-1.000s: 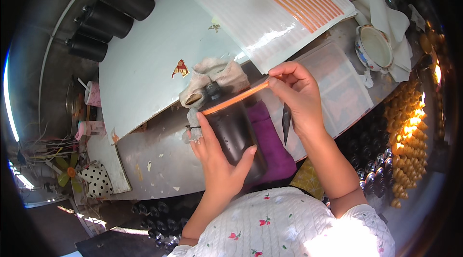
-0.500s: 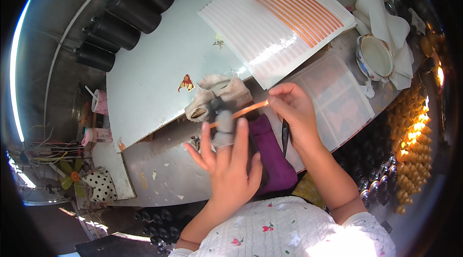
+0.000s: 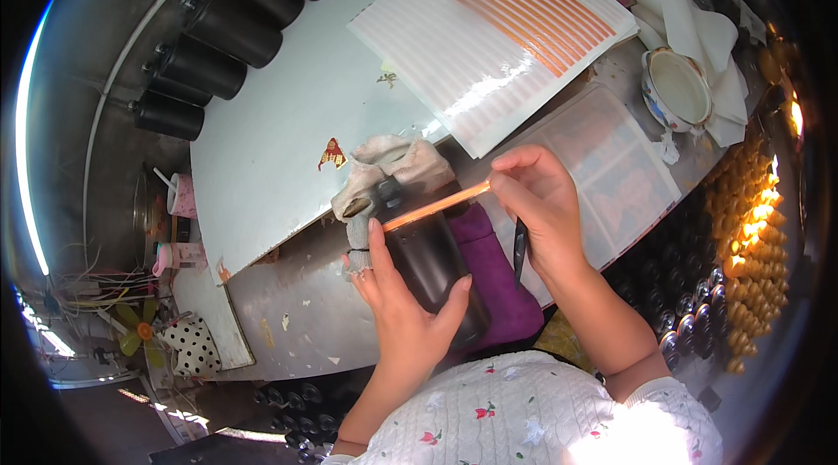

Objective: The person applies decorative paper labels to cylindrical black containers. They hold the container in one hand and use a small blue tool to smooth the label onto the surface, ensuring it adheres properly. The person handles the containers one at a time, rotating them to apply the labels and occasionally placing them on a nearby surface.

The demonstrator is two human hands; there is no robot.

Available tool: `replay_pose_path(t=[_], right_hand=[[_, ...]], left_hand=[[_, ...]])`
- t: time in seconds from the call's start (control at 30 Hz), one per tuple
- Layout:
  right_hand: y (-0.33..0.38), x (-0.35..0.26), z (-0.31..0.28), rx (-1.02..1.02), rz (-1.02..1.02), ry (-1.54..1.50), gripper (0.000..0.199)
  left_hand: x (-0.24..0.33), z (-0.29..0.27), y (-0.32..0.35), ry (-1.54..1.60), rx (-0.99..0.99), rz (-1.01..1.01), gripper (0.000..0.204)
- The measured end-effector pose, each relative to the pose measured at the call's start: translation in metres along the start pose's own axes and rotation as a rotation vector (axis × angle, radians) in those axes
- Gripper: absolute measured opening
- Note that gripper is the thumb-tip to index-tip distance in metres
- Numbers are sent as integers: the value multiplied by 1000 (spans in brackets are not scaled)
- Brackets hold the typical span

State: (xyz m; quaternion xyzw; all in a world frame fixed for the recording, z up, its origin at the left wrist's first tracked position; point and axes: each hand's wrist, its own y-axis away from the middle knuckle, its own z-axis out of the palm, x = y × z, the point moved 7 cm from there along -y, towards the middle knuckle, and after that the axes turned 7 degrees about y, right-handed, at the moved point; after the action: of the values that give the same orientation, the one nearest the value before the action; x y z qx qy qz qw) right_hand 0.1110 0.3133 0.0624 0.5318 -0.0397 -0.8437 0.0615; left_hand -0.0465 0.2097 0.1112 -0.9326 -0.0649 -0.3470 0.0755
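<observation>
A black cylinder with a narrow neck lies on a purple cloth in front of me. An orange strip stretches across its upper part. My right hand pinches the strip's right end between thumb and forefinger. A slim black tool also hangs from that hand below the fingers. My left hand holds the cylinder's near part, thumb on the right and fingers along the left. Its forefinger tip meets the strip's left end. One left finger wears a grey cover.
A crumpled whitish cloth lies just beyond the cylinder. Behind it, a sheet of orange strips rests on the white board. A clear flat case and a bowl are at right. Several black cylinders stand far left.
My left hand has moved left and down off the strip, uncovering the cylinder's body. The right hand still pinches the strip in nearly the same place.
</observation>
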Motion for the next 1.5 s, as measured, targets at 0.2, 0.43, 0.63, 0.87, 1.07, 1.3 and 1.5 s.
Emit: replay_pose_path(t=[0.2,0.43,0.63,0.87,1.07,1.3,1.5], right_hand=[[-3,16,-4,0,31,-21,13],[-4,19,-3,3,51,-38,12],[-5,17,-1,32,47,-7,14],[-3,8,-1,9,36,-22,12],[1,-7,5,-12,-25,-41,12],[-1,11,-3,19,30,-4,11],[-1,23,4,-7,103,-31,10]], left_hand=[[1,0,0,-27,-2,22,105],[5,-1,-1,-71,-17,65,99],[30,7,-4,-497,-112,215,99],[6,0,4,-118,-4,17,114],[-3,1,5,-28,-7,-7,115],[-6,3,3,7,-51,-54,120],[-24,0,8,137,6,-133,119]])
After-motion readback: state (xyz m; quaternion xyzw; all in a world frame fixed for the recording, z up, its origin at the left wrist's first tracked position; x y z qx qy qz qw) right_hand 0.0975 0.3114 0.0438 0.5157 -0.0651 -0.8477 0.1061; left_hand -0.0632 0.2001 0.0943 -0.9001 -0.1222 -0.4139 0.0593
